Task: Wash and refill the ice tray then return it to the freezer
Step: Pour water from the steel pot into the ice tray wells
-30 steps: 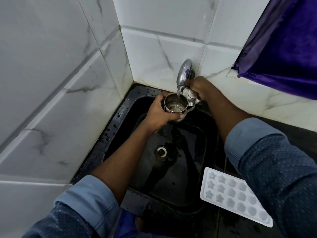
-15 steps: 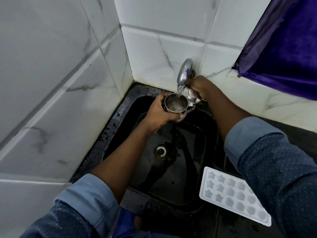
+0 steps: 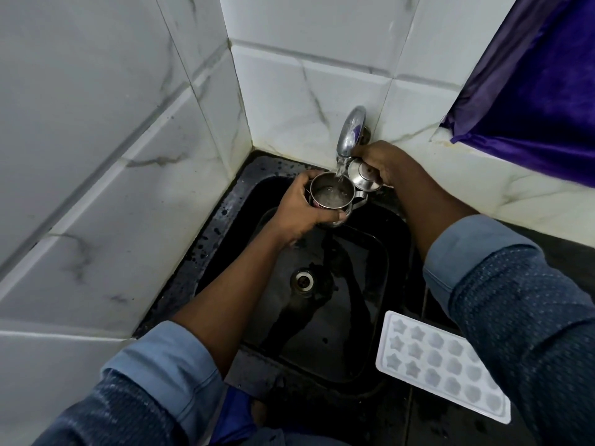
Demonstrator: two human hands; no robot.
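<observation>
Water [image 3: 330, 197] stands higher in the pot [image 3: 335, 220] the left fingers [image 3: 325, 217] grip, right fingers [image 3: 370, 154] holding its lid [image 3: 362, 180] alongside; refilling the tray [image 3: 385, 342] looks close

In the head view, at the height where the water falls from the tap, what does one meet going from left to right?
Tiled wall → left hand → steel cup → steel lid → right hand → purple cloth.
</observation>
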